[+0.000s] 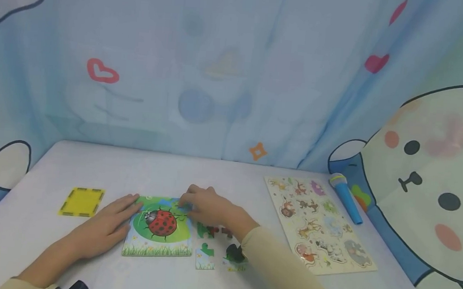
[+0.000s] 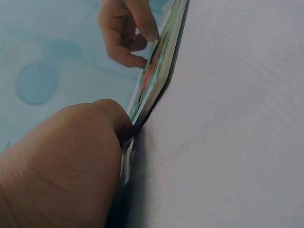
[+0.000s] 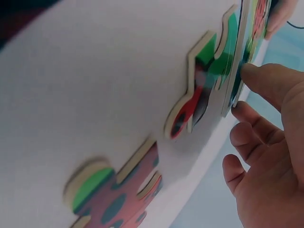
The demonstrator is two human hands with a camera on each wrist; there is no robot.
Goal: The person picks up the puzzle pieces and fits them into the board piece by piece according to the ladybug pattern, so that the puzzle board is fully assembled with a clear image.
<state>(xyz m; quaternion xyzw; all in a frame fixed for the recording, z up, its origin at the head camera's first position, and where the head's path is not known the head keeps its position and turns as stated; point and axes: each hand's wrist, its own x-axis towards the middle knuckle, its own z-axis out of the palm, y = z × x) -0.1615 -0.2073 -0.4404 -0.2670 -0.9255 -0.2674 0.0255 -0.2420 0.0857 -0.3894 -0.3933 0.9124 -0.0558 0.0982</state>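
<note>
A ladybug puzzle board (image 1: 160, 243) lies flat on the table, showing a red spotted ladybug on green. My left hand (image 1: 104, 225) rests along its left side, fingers extended at the edge and far left corner. At the far right corner, my right hand (image 1: 208, 206) pinches a puzzle piece (image 3: 236, 95) between thumb and fingertips; the fingers hide most of it. Seen from the left wrist, the right hand (image 2: 127, 33) is over the far edge of the board (image 2: 154, 90). Loose puzzle pieces (image 1: 205, 257) lie right of the board, among them a red and green one (image 3: 118, 194).
A yellow square (image 1: 82, 202) lies left of the left hand. An animal puzzle board (image 1: 314, 232) lies to the right, with a blue toy microphone (image 1: 346, 199) beside it. A printed curtain (image 1: 221, 71) hangs behind the table. A black object (image 1: 75, 288) is by the left wrist.
</note>
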